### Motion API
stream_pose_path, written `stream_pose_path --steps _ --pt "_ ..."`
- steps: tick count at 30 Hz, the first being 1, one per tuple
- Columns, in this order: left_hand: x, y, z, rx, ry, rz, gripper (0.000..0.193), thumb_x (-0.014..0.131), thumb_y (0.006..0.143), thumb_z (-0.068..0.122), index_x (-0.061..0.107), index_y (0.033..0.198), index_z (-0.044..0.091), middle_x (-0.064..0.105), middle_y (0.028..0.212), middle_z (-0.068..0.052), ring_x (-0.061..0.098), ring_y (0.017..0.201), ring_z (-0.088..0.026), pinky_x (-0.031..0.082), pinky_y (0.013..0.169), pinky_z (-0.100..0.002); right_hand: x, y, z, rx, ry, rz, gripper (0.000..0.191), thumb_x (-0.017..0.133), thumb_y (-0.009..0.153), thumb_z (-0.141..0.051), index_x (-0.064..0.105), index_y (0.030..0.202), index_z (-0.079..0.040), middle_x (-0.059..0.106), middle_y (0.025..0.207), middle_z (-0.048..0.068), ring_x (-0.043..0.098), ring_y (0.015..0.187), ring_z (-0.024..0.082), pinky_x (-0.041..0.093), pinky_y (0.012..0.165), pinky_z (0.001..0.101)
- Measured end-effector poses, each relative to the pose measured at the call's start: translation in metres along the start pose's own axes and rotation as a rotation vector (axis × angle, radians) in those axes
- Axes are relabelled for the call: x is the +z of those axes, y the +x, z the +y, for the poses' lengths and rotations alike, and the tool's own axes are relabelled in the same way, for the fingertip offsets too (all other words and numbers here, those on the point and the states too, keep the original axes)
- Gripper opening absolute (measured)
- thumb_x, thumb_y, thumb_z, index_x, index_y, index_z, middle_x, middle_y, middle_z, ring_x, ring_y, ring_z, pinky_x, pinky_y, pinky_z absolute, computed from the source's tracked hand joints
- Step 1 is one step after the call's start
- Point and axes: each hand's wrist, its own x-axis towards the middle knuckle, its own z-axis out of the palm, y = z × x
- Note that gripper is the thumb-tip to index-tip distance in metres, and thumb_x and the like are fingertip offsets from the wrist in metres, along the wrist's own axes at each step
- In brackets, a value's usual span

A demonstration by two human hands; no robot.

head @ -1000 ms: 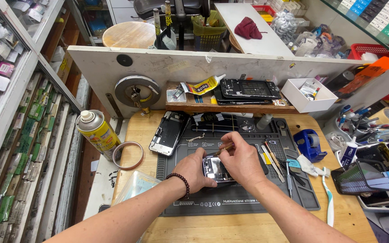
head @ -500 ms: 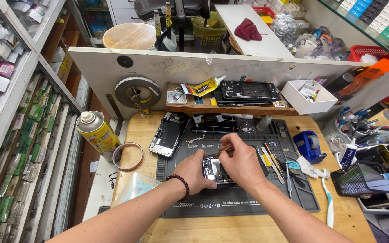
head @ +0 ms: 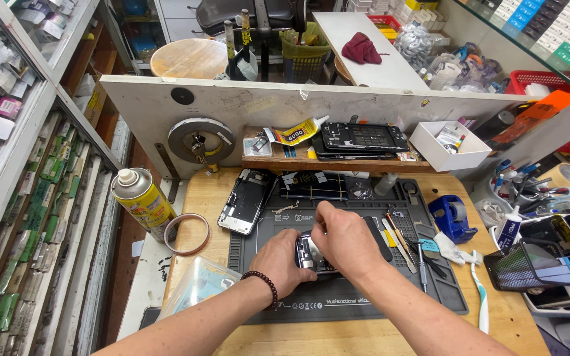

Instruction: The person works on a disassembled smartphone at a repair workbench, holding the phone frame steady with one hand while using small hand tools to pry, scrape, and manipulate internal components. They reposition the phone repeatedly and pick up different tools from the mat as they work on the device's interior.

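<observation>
Two hands meet at the middle of the grey mat point(head: 364, 303), both on one opened phone point(head: 313, 254) lying flat there. Compared with the frames a second back, nothing much has shifted: hands and phone sit in the same spot, so the work looks like fine, slow fiddling inside the phone, not a move of parts.

Left to right across the desk:
- spray can point(head: 141, 201), yellow label, white cap, upright at the left edge.
- tape ring point(head: 187, 233), brown, flat just beside the can.
- clear bag point(head: 196, 290) near the front left corner.
- second phone point(head: 246, 201), back off, at the mat's rear left corner.
- left hand point(head: 278, 260), bead bracelet at the wrist, fingers curled round the phone's left side, gripping it.
- right hand point(head: 344, 240), closed over the phone's top; fingertips pinched together, but whether on a small part or tool I cannot tell.
- glue tube point(head: 296, 134), yellow with black print, on the rear shelf.
- white box point(head: 450, 148), open, square, at the shelf's right end.
- blue tape holder point(head: 451, 217) by the mat's right edge.
</observation>
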Motion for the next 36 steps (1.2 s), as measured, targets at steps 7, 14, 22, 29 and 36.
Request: stream_pose_path --steps 7,14,22,29,36 --pt "-0.003 -0.001 0.002 -0.009 -0.002 -0.024 0.077 0.094 0.066 0.029 0.057 0.130 0.006 0.063 0.131 -0.010 0.062 0.122 -0.031 0.050 0.101 -0.042 0.001 0.019 0.002 -0.009 -0.117 -0.113 0.017 0.070 0.092 -0.022 0.069 0.091 -0.005 0.071 0.077 0.019 0.069 0.080 0.041 0.055 0.073 0.0504" --pt "-0.006 -0.002 0.000 -0.006 -0.043 -0.020 0.080 0.094 0.065 0.029 0.056 0.132 0.006 0.061 0.136 -0.010 0.060 0.124 -0.031 0.050 0.102 -0.041 -0.006 0.018 0.004 0.002 0.054 -0.207 0.024 0.064 0.083 -0.015 0.069 0.105 -0.006 0.075 0.089 0.017 0.073 0.087 0.036 0.057 0.077 0.0454" --pt "-0.004 0.011 -0.024 0.218 -0.056 -0.034 0.097 0.097 0.060 0.028 0.050 0.141 0.002 0.055 0.142 -0.016 0.057 0.125 -0.032 0.046 0.105 -0.038 -0.009 0.014 0.001 -0.023 -0.033 -0.093 0.022 0.067 0.085 -0.013 0.068 0.105 -0.004 0.074 0.089 0.020 0.070 0.088 0.041 0.054 0.078 0.0501" --pt "-0.018 0.064 -0.064 0.038 -0.011 0.034 0.034 0.066 0.080 0.006 0.076 0.112 0.006 0.076 0.107 -0.017 0.076 0.100 -0.034 0.059 0.092 -0.039 -0.017 0.011 -0.012 0.143 -0.082 -0.234 0.029 0.067 0.092 -0.030 0.063 0.112 -0.009 0.076 0.088 0.017 0.071 0.090 0.037 0.055 0.081 0.0477" --pt "0.003 0.098 -0.060 -0.018 0.113 0.058 0.018 0.077 0.077 0.007 0.079 0.095 0.005 0.075 0.098 -0.019 0.073 0.098 -0.035 0.058 0.090 -0.041 -0.019 0.015 -0.015 0.124 -0.072 -0.226 0.024 0.064 0.091 -0.021 0.062 0.112 -0.010 0.074 0.094 0.017 0.070 0.094 0.039 0.053 0.082 0.0511"
